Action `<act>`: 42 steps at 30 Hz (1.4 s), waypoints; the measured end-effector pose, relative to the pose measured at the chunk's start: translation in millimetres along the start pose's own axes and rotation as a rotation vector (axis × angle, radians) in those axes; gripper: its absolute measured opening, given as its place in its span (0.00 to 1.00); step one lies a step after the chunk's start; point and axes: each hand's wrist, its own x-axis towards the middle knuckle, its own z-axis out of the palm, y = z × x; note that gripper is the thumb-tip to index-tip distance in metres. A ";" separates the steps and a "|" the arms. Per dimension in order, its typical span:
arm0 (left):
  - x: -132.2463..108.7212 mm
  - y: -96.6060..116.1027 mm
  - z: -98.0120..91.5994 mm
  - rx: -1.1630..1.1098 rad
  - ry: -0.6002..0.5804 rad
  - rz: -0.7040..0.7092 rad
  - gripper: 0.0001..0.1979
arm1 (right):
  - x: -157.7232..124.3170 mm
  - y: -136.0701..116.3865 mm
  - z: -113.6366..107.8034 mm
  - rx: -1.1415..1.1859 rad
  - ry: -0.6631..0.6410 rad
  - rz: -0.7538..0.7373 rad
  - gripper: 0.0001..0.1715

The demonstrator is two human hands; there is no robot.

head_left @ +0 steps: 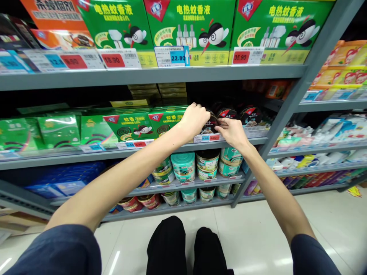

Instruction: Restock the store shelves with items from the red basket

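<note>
Just above the price tag (205, 138), the black round tin (210, 125) sits between the left hand (197, 117), whose grip I cannot tell, and the right hand (233, 133), pinching the tin's rim; likely light, stiff and slick, it suits holding by opposite edges.

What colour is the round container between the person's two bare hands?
The round container is mainly black with pale lettering; head view.

Two bare arms extend forward from dark short sleeves (67, 248). The left forearm (126, 170) slants from lower left toward the centre, its left hand (195, 118) curled, knuckles up, fingertips hidden. From lower right, the right forearm (272, 191) angles inward; the right hand (231, 131) points leftward, thumb and fingers bunched.
</note>
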 end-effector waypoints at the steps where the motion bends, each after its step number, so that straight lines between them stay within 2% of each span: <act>1: -0.1 -1.9 1.3 -0.005 0.003 0.004 0.16 | 0.1 -1.3 -0.7 -0.018 0.007 0.004 0.19; 13: 3.3 -5.6 1.9 0.000 0.015 -0.003 0.18 | -3.4 -9.2 -5.9 -0.152 -0.014 0.041 0.19; 16: 3.9 -7.1 -2.5 0.024 0.000 0.003 0.16 | -4.1 -11.9 -4.8 -0.162 -0.021 0.026 0.17; 22: 2.2 -18.6 -18.1 -0.051 -0.073 -0.050 0.23 | -7.1 -12.0 -2.8 -0.186 0.008 0.036 0.17; 28: 6.3 -32.9 -22.5 -0.150 0.000 -0.085 0.20 | -6.8 -11.3 -6.0 -0.199 0.019 0.029 0.17; 35: 12.4 -34.8 -13.1 -0.175 -0.170 0.006 0.13 | -10.7 -15.1 -11.1 -0.187 -0.028 0.033 0.24; 39: 7.9 -35.7 -8.0 -0.166 -0.159 0.033 0.11 | -15.4 -15.3 -10.0 -0.226 0.043 -0.044 0.22; 42: 5.4 -34.5 -9.0 -0.189 -0.084 0.056 0.14 | -16.5 -15.3 -7.7 -0.302 0.146 -0.126 0.20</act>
